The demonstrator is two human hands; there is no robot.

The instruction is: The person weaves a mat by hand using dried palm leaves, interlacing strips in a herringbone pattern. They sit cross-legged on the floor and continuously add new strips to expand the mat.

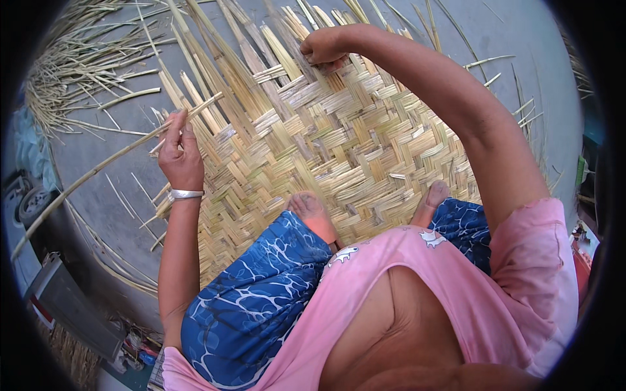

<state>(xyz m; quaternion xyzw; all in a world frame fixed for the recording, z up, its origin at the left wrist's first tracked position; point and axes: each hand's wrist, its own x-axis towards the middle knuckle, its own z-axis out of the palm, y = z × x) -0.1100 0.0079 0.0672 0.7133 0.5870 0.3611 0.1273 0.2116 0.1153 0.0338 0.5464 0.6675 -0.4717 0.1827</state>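
A partly woven mat (378,150) of flat, pale yellow-green reed strips lies in front of me, under my bare feet. Its far edge ends in loose, unwoven strips (218,72) that fan away. At the mat's left edge, my left hand (180,153) pinches a long, thin reed (98,168) that runs down to the far left. My right hand (325,49) is closed over the far edge, gripping upright reed strips; some beside it look blurred. The palm and fingertips of this hand are partly hidden.
A heap of loose reeds (78,72) lies on the grey floor (515,39) at the upper left. Stray stalks are scattered on both sides of the mat. At the lower left sit a dark grey panel (75,306) and a wheel-like object (34,205).
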